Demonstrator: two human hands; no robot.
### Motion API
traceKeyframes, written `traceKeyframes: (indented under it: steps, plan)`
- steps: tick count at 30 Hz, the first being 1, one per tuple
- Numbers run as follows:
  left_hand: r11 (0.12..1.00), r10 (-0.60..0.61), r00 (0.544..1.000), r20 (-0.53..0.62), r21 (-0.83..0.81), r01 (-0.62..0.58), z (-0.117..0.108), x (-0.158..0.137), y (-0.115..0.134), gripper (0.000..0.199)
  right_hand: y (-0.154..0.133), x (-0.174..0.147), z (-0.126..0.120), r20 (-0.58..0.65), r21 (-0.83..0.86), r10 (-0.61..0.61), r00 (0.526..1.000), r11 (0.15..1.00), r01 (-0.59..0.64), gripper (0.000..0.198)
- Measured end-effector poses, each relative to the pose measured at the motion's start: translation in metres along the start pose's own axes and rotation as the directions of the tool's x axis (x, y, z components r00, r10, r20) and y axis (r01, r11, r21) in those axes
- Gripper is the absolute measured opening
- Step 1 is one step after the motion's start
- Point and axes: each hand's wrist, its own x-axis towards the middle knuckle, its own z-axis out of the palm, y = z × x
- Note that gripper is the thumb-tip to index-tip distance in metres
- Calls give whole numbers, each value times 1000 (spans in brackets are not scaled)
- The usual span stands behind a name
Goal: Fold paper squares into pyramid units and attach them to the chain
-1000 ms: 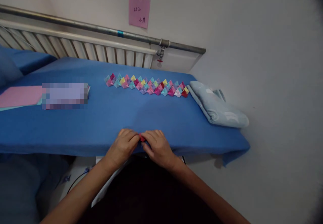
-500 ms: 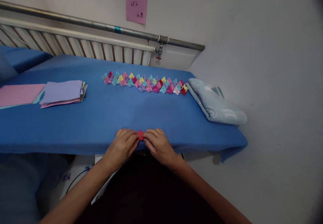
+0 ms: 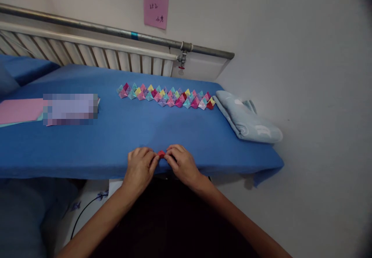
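Note:
A small folded piece of red paper (image 3: 161, 154) is held between my two hands near the front edge of the blue-covered table (image 3: 116, 141). My left hand (image 3: 141, 165) pinches its left side between thumb and fingers. On its right side, my right hand (image 3: 181, 163) pinches it in the same way. The fingertips hide part of the paper. Farther back, several folded paper pieces (image 3: 171, 102) in pink, teal, yellow, purple and red stand close together in long rows.
Sheets of pink paper (image 3: 20, 110) lie at the left beside a blurred-out paper stack (image 3: 71, 109). A folded light-blue blanket (image 3: 250, 122) rests at the right end. Behind the table are a radiator (image 3: 110, 58), a metal pipe (image 3: 87, 25) and a pink note (image 3: 156, 8) on the wall.
The red paper looks lower and narrower between my fingertips. My left wrist has turned more upright, and both thumbs show more clearly. The view has shifted slightly.

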Motion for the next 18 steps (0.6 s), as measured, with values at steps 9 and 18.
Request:
traceKeyframes:
  steps: [9,18]
  plan:
    - [986,-162,982,101,46,158,-5,9,10,25,2,7,0,31,-20,68,997,998,-67,11]
    - [978,-207,975,82,42,204,-2,14,8,24,1,14,-1,85,-42,130,988,991,-127,14]
